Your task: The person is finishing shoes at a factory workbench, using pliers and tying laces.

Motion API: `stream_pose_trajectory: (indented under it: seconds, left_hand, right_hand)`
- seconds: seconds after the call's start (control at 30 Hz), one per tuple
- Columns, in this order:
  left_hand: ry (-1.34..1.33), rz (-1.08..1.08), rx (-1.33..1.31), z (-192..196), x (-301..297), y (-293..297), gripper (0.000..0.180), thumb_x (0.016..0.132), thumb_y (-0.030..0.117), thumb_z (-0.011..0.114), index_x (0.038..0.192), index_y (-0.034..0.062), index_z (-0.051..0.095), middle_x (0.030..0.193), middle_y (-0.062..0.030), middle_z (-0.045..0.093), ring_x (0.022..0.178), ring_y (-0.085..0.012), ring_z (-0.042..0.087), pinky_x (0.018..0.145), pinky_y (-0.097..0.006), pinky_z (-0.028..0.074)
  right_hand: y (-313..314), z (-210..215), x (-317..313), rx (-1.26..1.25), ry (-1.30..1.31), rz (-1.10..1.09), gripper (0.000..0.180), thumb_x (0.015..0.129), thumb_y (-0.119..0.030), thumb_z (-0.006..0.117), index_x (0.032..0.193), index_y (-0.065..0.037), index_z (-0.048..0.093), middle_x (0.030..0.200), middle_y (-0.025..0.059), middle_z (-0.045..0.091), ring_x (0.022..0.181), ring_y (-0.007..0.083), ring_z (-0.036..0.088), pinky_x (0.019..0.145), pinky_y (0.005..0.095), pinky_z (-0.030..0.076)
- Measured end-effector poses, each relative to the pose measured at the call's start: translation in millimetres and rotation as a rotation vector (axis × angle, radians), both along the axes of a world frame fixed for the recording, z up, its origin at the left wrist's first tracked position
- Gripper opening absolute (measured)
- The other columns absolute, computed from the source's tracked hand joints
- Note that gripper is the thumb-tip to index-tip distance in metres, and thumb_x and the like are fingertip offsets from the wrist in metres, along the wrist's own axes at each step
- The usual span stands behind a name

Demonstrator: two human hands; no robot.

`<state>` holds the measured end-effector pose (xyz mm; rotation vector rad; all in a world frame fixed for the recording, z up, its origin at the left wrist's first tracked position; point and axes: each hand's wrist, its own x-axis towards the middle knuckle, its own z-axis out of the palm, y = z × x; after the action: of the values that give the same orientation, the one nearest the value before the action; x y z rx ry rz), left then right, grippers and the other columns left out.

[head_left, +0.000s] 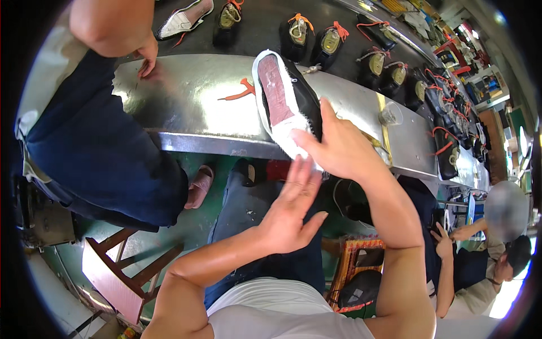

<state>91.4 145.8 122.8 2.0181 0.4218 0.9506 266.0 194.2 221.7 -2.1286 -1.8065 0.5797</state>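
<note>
A black shoe upper (276,90) is turned with its underside toward me, above the metal bench's front edge. That side shows a reddish-brown insole, a white rim and a white end nearest me. My right hand (344,144) grips it from the right, thumb on the white end; some of its fingers are hidden behind the shoe. Just below, my left hand (291,214) has its fingers stretched out and its thumb apart. Its fingertips are at the white end; whether they touch it I cannot tell. An orange strip, perhaps a lace (241,90), lies left of the shoe.
Several black shoes with orange laces (330,42) stand along the dark belt behind the metal bench (192,85). A clear cup (390,114) is on the right. Another person's hand (148,56) rests at the bench's left; a wooden stool (121,277) stands below. More people sit at right.
</note>
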Motion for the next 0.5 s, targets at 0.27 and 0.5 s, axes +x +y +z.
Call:
stream_pose_trajectory:
  seconds: [0.27, 0.5]
  left_hand:
    - [-0.359, 0.16, -0.491, -14.9, -39.3, -15.0, 0.07, 0.091, 0.01, 0.066, 0.15, 0.0017, 0.029, 0.157, -0.0176, 0.029, 0.145, -0.0318, 0.029, 0.116, -0.046, 0.029]
    - [-0.625, -0.076, -0.949, 40.8, -73.1, 19.9, 0.077, 0.093, 0.022, 0.069, 0.152, 0.0026, 0.024, 0.137, -0.0172, 0.051, 0.125, -0.0259, 0.052, 0.105, -0.043, 0.043]
  right_hand:
    - [-48.9, -30.9, 2.7, 0.229, 0.406, -0.018, 0.057, 0.091, -0.032, 0.067, 0.133, 0.004, 0.053, 0.101, 0.0162, 0.07, 0.086, 0.0231, 0.068, 0.077, 0.0334, 0.053]
    - [-177.9, -76.3, -65.0, 0.262, 1.103, 0.092, 0.063, 0.095, -0.025, 0.064, 0.146, 0.003, 0.039, 0.131, 0.0108, 0.058, 0.114, 0.0146, 0.055, 0.098, 0.0307, 0.045]
